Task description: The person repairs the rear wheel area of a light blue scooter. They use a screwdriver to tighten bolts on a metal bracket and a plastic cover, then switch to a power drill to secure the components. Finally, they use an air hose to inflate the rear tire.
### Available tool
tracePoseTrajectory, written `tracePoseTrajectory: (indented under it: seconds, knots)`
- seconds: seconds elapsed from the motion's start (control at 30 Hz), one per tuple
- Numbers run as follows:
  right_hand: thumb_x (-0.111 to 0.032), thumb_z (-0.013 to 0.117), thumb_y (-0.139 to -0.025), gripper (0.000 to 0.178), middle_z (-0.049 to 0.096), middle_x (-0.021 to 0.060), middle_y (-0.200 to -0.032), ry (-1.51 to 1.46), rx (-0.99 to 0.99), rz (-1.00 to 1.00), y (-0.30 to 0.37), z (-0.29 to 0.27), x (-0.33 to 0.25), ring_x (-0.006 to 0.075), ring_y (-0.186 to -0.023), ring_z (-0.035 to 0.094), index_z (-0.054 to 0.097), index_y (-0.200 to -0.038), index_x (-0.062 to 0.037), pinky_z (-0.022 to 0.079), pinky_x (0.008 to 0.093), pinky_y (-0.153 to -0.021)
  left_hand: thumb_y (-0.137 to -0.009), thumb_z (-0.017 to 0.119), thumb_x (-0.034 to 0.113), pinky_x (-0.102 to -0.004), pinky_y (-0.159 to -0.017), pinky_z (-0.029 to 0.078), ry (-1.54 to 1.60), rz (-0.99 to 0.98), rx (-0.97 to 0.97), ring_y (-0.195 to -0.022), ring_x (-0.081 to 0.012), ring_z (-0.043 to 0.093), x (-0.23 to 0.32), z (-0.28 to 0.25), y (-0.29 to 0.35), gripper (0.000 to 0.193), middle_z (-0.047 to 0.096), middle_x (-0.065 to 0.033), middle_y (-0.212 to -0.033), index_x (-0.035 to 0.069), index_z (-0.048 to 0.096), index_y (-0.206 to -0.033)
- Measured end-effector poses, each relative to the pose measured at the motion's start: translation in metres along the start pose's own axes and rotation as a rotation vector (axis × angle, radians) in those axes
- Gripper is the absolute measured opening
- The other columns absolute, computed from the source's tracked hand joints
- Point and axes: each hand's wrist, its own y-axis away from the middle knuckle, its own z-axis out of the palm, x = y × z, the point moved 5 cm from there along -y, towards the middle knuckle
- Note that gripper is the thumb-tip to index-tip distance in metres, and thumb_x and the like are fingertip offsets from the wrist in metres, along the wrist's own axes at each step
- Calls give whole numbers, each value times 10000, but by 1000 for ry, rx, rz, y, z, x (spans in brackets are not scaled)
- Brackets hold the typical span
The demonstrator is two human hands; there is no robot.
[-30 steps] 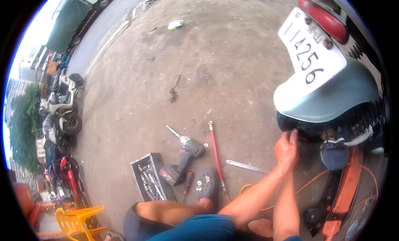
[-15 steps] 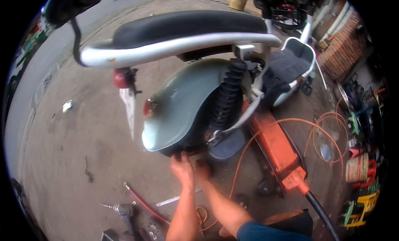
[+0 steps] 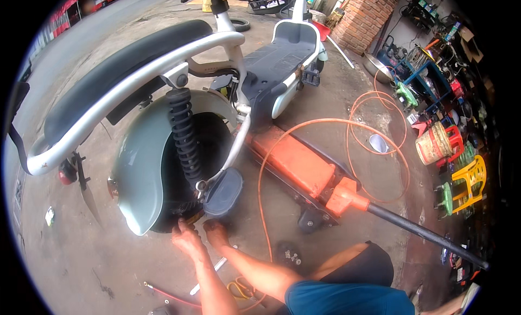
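Observation:
The rear of a pale green and white electric scooter (image 3: 144, 168) stands in front of me, with a black shock absorber (image 3: 185, 133) beside its wheel. At the lower edge of the dark rear tyre (image 3: 168, 224), my left hand (image 3: 187, 241) has its fingers bent together against the rubber. Just to its right, my right hand (image 3: 217, 233) is curled closed below a grey oval cover (image 3: 223, 191). What either hand pinches is hidden by the fingers. A silver flat bar (image 3: 208, 277) lies on the ground between my forearms.
An orange floor jack (image 3: 296, 160) with a long black handle (image 3: 423, 236) reaches under the scooter. An orange air hose (image 3: 304, 121) loops across the ground. A dark dish of small metal parts (image 3: 289, 254) sits by my right forearm. A bucket (image 3: 434, 144) and yellow chair (image 3: 469, 179) stand right.
My view has swung right, so the scooter and hands appear farther left and more of the jack shows. Both hands stay low at the rear wheel; the right is now plainly curled.

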Motion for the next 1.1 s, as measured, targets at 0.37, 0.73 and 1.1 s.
tracePoseTrajectory:
  seconds: [0.37, 0.73, 1.1]
  knots:
    - [-225, 538, -897, 236, 676, 183, -1009, 97, -8, -311, 12, 39, 22, 345, -969, 643, 669, -954, -37, 494, 397, -841, -945, 555, 197, -286, -422, 400, 16, 206, 74, -495, -140, 520, -3, -28, -6, 261, 612, -97, -671, -57, 612, -925]
    - [-188, 588, -878, 213, 696, 162, -976, 92, 4, -356, 15, 57, 20, 294, -902, 661, 662, -974, -13, 494, 371, -822, -929, 627, 231, -353, -518, 442, -311, 514, 166, -531, -166, 549, -4, -51, -22, 284, 634, -124, -653, -52, 620, -913]
    - [-204, 611, -897, 215, 695, 147, -946, -170, 25, -33, 43, 32, -31, 290, -884, 652, 640, -988, -11, 491, 370, -813, -916, 637, 212, -416, -571, 475, -454, 444, 159, -588, -309, 624, 1, -58, -12, 229, 652, -175, -689, -7, 648, -847]
